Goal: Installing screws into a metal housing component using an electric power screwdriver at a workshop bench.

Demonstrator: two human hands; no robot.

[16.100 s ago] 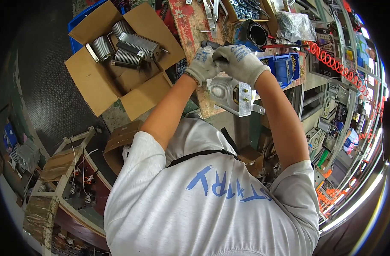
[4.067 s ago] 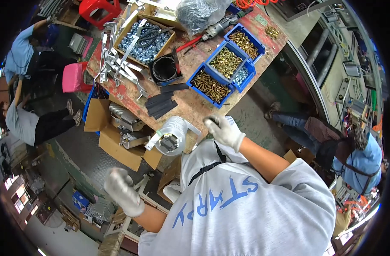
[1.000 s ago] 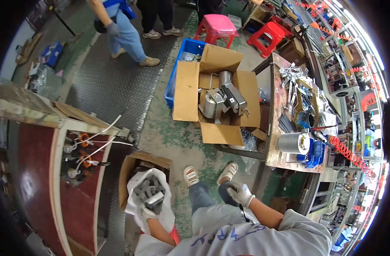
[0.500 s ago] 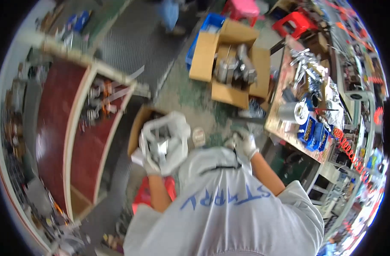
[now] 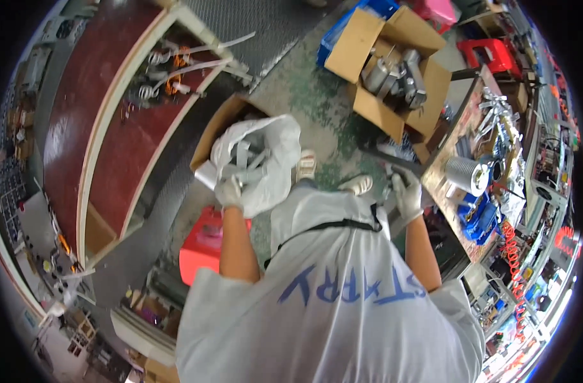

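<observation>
My left hand, in a white glove, is at the near side of a white plastic bag that lines a cardboard box. Its fingers are curled; what they grip, if anything, cannot be made out. Grey-silver metal pieces lie inside the bag. Off to the right, my right hand, also gloved, is raised beside the workbench's near corner. Its fingers are stretched and partly spread, and no held thing shows clearly.
An open carton holding metal parts stands ahead. On the right, a workbench carries a ribbed metal cylinder, metal strips and blue bins. A red stool is beside my left forearm; a red-panelled shelf stands left.
The view has shifted, so the carton and workbench sit farther right. My right hand has moved outward to the right and its fingers have straightened. My left hand stays at the bag.
</observation>
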